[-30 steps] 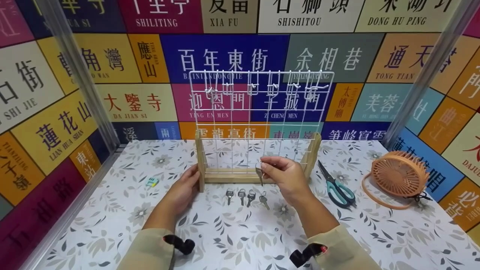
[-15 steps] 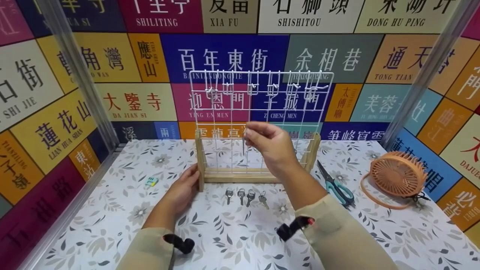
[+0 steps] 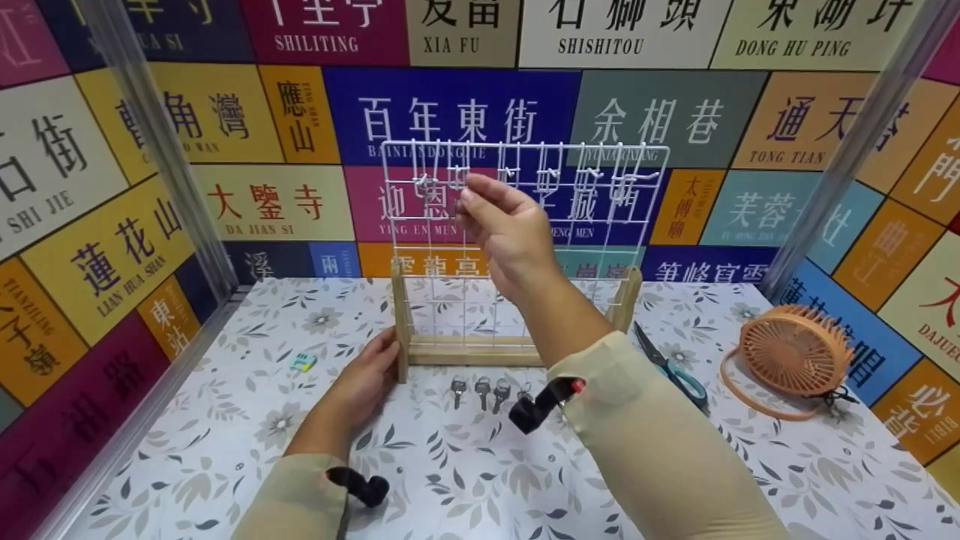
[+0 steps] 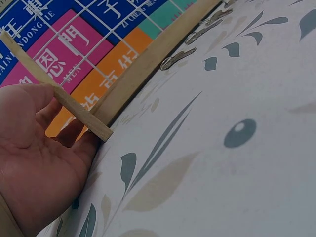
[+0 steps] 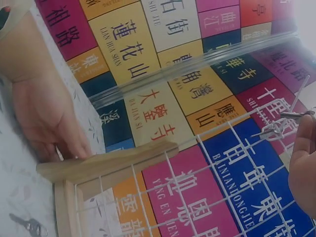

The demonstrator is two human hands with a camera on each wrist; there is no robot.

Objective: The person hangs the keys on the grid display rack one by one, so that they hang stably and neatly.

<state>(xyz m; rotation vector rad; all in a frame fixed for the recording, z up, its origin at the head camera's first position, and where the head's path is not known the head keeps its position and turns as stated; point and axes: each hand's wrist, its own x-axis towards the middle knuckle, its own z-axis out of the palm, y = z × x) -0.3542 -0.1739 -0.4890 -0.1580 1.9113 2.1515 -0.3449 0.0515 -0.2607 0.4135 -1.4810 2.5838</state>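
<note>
Wall of street-name tiles behind, reading XIA FU, SHISHITOU, DONG HU PING, DA JIAN SI, LIAN HUA SHAN. On the floral counter (image 3: 225, 420) stands the white wire grid rack (image 3: 585, 247) in its wooden base. Left hand (image 3: 365, 379) rests against the base's left upright, fingers relaxed. Right hand (image 3: 510, 229) is up at the hooks near the rack's top, fingertips pinched together; the key itself can't be made out here. Orange fan (image 3: 796, 352) and teal scissors (image 3: 679, 373) sit right. Four keys (image 3: 484, 391) lie before the base, one partly behind the sleeve.
</note>
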